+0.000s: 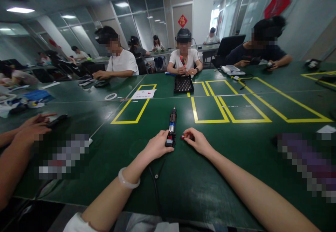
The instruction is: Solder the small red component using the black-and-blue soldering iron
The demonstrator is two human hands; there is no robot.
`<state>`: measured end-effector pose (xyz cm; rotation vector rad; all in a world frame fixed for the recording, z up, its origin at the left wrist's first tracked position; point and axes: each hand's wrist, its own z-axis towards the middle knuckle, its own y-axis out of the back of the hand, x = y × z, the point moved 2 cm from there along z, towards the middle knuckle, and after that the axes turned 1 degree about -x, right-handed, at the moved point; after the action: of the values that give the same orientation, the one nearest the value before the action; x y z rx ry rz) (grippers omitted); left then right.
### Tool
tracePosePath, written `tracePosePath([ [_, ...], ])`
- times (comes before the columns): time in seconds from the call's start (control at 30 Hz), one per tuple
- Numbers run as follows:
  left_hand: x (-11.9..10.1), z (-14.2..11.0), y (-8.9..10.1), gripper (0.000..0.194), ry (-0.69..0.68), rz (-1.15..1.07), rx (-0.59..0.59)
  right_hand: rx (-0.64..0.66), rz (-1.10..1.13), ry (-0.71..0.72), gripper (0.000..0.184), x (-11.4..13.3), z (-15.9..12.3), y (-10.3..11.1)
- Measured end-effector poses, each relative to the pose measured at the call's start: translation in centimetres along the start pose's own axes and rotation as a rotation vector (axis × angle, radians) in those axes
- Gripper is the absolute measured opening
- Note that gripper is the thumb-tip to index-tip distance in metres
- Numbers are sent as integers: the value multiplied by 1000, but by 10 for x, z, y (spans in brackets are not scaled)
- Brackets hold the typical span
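Observation:
An electric screwdriver [172, 126] with a silver and blue band lies in front of me, its thin bit pointing away across the green table [147, 176]. My left hand [159, 143] is closed around its rear end from the left, the fingers partly hidden behind it. Just to the right, my right hand [196, 141] pinches a small red and black part [183, 137] between thumb and fingers. The part is too small to name. A gap separates it from the screwdriver. Below my left hand, a black cable [154, 186] runs toward the table's near edge.
Yellow tape [210, 121] marks rectangles on the table. Beyond the screwdriver stands a black tray [183, 84] of small pieces, before a seated person [185, 58]. A white paper [144, 94] and tape roll [110, 96] lie left of it. A co-worker's hands [34, 127] are at far left.

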<state>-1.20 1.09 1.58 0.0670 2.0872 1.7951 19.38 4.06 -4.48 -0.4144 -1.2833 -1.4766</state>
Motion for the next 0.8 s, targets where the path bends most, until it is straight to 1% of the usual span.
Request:
tracePosePath([
  [0.1, -14, 16, -8, 71, -22, -19, -5, -23, -19, -17, 15, 0, 0, 1],
  [0.2, -20, 22, -12, 73, -23, -22, 2, -46, -55, -22, 14, -1, 1, 2],
  [0.33, -22, 23, -13, 74, -20, -32, 2, -39, -105, -8, 14, -1, 3, -1],
  [0.53, -25, 18, -9, 70, -18, -23, 7, -20, -164, 60, 16, 6, 1, -2],
  [0.7, -30, 18, -7, 70, 9, 7, 1, -26, -131, 44, 24, 9, -3, 0],
  [0.8, -34, 22, -8, 64, 62, 47, -42, -47, -98, 16, 30, 11, -3, 0],
])
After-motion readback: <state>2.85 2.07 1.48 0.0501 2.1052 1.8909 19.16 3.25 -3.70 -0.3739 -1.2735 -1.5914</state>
